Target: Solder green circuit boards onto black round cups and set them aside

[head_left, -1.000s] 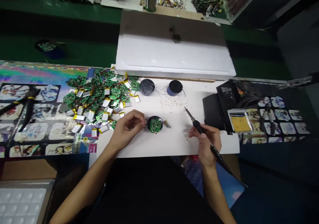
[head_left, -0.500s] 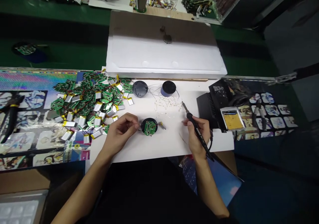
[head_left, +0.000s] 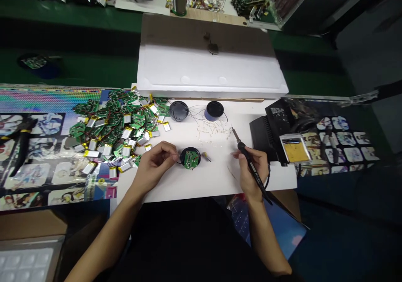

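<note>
On the white sheet (head_left: 216, 188), three round black housings sit out: two closed-looking ones (head_left: 179, 111) (head_left: 215, 111) up top, and one with a green circuit board (head_left: 190, 159) showing, right at the left hand (head_left: 153, 169), pinched on something too small to make out. The right hand (head_left: 253, 171) grips the one soldering iron (head_left: 248, 158). One small battery (head_left: 206, 156) lies just beside the board. Hands have barely moved since the last frame.

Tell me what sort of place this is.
Most likely an electronics assembly workshop: a heap of green circuit boards wired to pouch batteries, a soldering iron in hand, and a black soldering station with a sponge tray.
</note>
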